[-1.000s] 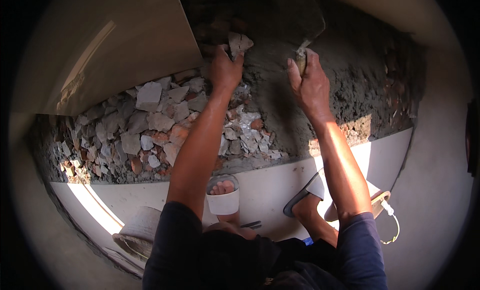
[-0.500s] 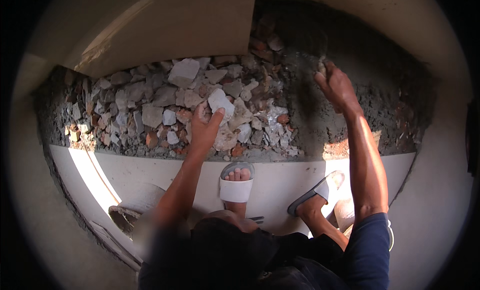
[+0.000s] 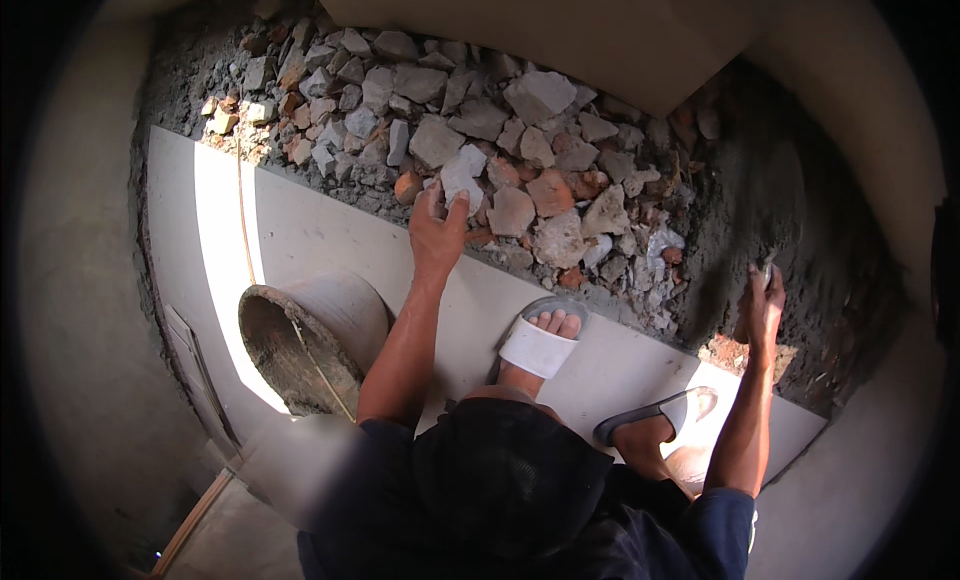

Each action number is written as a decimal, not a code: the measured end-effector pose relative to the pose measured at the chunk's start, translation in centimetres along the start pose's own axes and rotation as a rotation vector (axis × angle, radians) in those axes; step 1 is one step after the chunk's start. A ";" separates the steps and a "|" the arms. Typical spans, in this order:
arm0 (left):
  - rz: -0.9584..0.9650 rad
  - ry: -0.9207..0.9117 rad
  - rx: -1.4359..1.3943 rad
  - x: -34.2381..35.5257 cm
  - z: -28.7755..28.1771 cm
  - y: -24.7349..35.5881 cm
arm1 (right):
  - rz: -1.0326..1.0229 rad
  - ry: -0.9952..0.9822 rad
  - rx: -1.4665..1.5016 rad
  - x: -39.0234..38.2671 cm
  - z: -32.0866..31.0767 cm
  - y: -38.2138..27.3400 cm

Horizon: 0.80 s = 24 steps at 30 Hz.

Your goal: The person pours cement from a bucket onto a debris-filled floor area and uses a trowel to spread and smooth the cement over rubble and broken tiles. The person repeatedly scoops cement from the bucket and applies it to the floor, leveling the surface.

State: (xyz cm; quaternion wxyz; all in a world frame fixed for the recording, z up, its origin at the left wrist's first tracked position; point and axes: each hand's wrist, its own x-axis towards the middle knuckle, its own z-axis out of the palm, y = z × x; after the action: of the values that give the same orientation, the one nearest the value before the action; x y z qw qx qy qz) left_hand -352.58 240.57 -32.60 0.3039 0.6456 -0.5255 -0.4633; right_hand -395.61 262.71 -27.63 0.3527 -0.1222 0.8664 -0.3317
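Observation:
My left hand [image 3: 438, 235] is closed round a pale, angular chunk of rubble [image 3: 463, 173], fingers on one side and thumb on the other. It is low over a bed of broken stone and brick [image 3: 433, 140], close to its near edge. On the right, my right hand [image 3: 765, 305] grips the handle of what looks like a trowel [image 3: 768, 268]. Its blade is blurred and hard to tell from the wet grey mortar [image 3: 735, 210] under it. The mortar lies spread beside the rubble, with smooth streaks in it.
A mortar-crusted bucket [image 3: 300, 345] lies tipped on its side left of my left forearm, with a thin stick across its mouth. Pale floor tile [image 3: 475, 300] borders the rubble, under my sandalled feet [image 3: 540, 340]. A large flat tan panel [image 3: 560, 30] overhangs the far side.
The view has turned, bringing the whole bucket into sight. My left hand still holds the pale chunk, now nearer the rubble's near edge. My right hand has drawn back toward me with its tool.

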 end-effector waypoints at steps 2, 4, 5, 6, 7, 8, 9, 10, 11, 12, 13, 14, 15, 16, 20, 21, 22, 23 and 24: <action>-0.084 0.050 0.037 1.8 0.5 0.6 | -0.064 0.005 -0.001 0.1 0.0 0.6; -0.161 -0.008 0.018 4.0 1.5 1.3 | -0.051 0.023 0.014 0.0 0.1 1.0; -0.196 -0.089 -0.017 5.5 1.8 1.7 | -0.077 0.021 -0.006 -0.2 0.1 1.1; -0.214 -0.158 -0.084 7.0 2.2 2.0 | -0.065 0.020 -0.010 -0.4 0.2 1.2; -0.134 -0.130 0.056 8.6 2.9 2.2 | -0.021 0.015 0.007 -0.6 0.1 1.2; -0.038 -0.090 0.162 9.9 3.6 2.4 | -0.057 0.015 -0.040 -0.9 0.1 1.1; 0.054 -0.064 0.262 10.5 4.2 2.2 | -0.040 0.004 -0.024 -1.1 0.0 1.0; 0.083 0.001 0.375 10.9 4.5 2.0 | -0.026 -0.001 -0.003 -1.3 -0.1 1.0; 0.117 0.054 0.481 11.3 4.7 1.9 | 0.028 -0.003 0.056 -1.4 -0.2 0.8; 0.149 0.105 0.588 11.5 5.3 1.6 | -0.007 0.009 0.031 -1.5 -0.2 0.8; 0.210 0.131 0.703 11.7 6.0 1.4 | 0.002 0.020 0.037 -1.6 -0.2 0.8; 0.267 0.160 0.821 11.8 6.4 1.2 | 0.012 0.025 0.041 -1.7 -0.2 0.9; 0.300 0.169 0.953 11.8 6.8 0.9 | 0.024 0.027 0.045 -1.8 -0.1 0.9; 0.391 0.153 0.943 12.2 7.1 0.7 | 0.087 0.034 0.059 -1.9 -0.1 1.0; 0.564 0.048 1.081 13.8 7.4 -0.4 | 0.066 0.044 -0.022 -2.6 0.1 1.2; 0.551 0.082 1.071 14.2 7.4 -0.8 | 0.094 0.049 -0.021 -2.7 0.1 1.1; 0.537 0.133 1.085 14.4 7.3 -1.1 | 0.114 0.053 -0.057 -2.9 0.0 0.9; 0.600 0.139 1.071 14.8 7.6 -1.3 | 0.156 0.065 -0.084 -3.0 -0.1 0.6; 0.549 0.082 1.163 15.2 7.5 -1.3 | 0.149 0.074 -0.119 -3.1 -0.1 0.2</action>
State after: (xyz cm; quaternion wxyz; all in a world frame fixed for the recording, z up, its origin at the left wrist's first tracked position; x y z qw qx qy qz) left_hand -358.69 227.07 -40.93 0.0318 0.5642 -0.8249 0.0171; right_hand -393.47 264.26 -26.05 0.3362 -0.0659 0.9037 -0.2569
